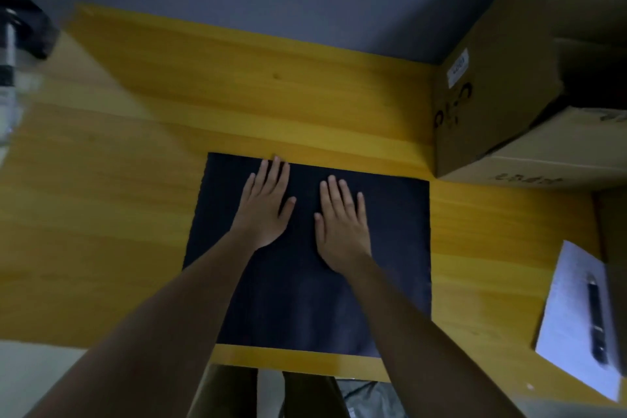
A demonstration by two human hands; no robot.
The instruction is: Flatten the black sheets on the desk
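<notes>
Black sheets [390, 248] lay spread flat near the middle of the desk [118, 231], the stack's near side close to the front edge. Both hands rested on top, palms down and fingers stretched out, grasping nothing. The left hand [264, 210] pressed the far left part, its fingertips reaching the far edge of the sheets. The right hand [342, 227] lay just beside it, slightly nearer the front edge. A cardboard box [492, 95] stood at the desk's far right corner. White paper [570, 316] with a dark pen [595, 319] on it sat at the right edge.
</notes>
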